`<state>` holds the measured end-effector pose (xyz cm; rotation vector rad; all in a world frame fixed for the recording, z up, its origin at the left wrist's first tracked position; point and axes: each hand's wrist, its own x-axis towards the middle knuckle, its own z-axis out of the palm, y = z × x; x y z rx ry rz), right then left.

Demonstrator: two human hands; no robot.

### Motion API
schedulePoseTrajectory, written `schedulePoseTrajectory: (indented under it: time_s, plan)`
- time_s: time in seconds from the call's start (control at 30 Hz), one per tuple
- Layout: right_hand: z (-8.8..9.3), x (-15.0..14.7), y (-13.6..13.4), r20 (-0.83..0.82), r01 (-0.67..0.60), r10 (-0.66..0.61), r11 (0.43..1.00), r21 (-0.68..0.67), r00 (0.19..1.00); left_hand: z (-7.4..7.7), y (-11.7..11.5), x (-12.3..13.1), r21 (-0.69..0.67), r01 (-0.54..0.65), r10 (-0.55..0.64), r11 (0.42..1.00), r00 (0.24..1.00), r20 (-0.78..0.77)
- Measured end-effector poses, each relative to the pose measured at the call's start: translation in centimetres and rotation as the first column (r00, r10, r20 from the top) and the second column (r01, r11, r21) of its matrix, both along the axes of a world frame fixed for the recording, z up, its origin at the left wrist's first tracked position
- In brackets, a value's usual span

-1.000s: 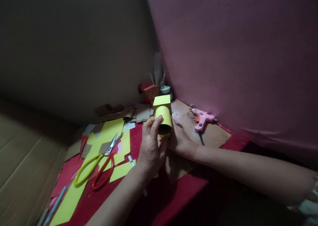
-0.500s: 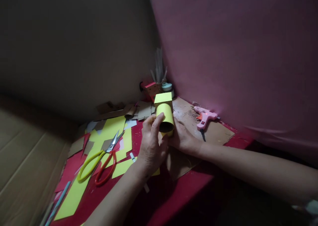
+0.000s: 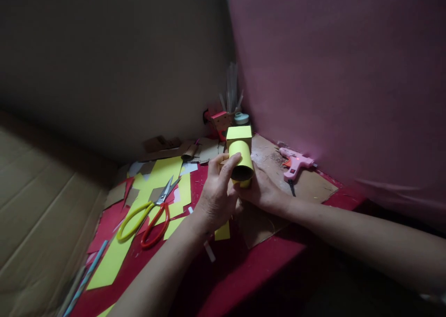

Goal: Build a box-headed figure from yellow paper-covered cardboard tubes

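Between my two hands is a yellow paper-covered tube (image 3: pixel 240 152) with a yellow box-shaped piece (image 3: pixel 239 132) at its far end. The tube's round, dark opening faces me. My left hand (image 3: pixel 219 194) is closed on its left side, with the thumb lying along the top of the tube. From the right and below, my right hand (image 3: pixel 263 189) grips the same piece; most of its fingers are hidden behind it. Left of my hands, scissors (image 3: pixel 156 210) with one yellow and one red handle lie partly spread on yellow paper (image 3: pixel 111 261).
A pink glue gun (image 3: pixel 295 163) rests on a cardboard sheet (image 3: pixel 325 187) to the right. Behind my hands stand a red box-like figure (image 3: pixel 220 121), clear sticks (image 3: pixel 232 87) and a light-blue lidded jar (image 3: pixel 241 118). A striped straw (image 3: pixel 85 277) lies at left beside a cardboard wall (image 3: pixel 42 205).
The whole scene has shifted right and slightly up in view as the camera turned. Both hands keep their hold on the yellow tube, and their grip looks nearly the same.
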<state>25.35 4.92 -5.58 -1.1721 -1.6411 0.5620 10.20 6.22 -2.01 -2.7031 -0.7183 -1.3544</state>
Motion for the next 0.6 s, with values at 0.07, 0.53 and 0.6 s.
schedulePoseTrajectory:
  time_s: [0.07, 0.53, 0.6]
  plan:
    - [0.1, 0.0, 0.0, -0.007, -0.005, 0.005, 1.000, 0.006, 1.000, 0.2, 0.0, -0.2, -0.010, 0.005, -0.005, 1.000, 1.000, -0.017]
    - [-0.5, 0.2, 0.3, -0.011, -0.039, 0.041, 0.996, 0.083, 0.999, 1.4, -0.2, -0.5, -0.099, 0.026, -0.036, 0.995, 0.995, -0.095]
    - [-0.4, 0.2, 0.2, -0.005, -0.048, 0.048, 0.996, 0.079, 0.999, 1.5, -0.3, -0.6, -0.110, 0.017, -0.028, 0.994, 0.994, -0.104]
